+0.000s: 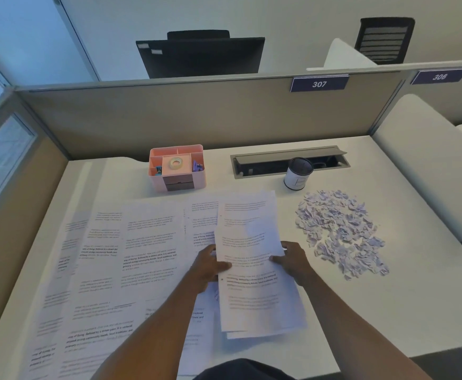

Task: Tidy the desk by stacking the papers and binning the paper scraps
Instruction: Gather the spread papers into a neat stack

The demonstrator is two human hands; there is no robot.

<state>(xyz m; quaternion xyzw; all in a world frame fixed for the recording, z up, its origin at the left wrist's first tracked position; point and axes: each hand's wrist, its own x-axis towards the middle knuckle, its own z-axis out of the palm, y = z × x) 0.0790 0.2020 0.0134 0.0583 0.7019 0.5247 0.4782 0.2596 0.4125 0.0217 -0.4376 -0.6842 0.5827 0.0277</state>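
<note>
Both hands hold a small stack of printed papers (254,242) above the white desk (375,311). My left hand (207,267) grips its left edge and my right hand (293,259) grips its right edge, thumbs on top. More printed sheets (109,270) lie spread and overlapping across the left half of the desk. A loose pile of small paper scraps (339,231) lies on the desk to the right of the stack. A small white cylindrical bin with a dark liner (297,173) stands upright just behind the scraps.
A pink desk organiser (177,167) with a tape roll stands at the back centre. A grey cable tray with an open lid (290,160) is set into the desk behind the bin. Beige partitions (196,116) wall the desk at the back and left.
</note>
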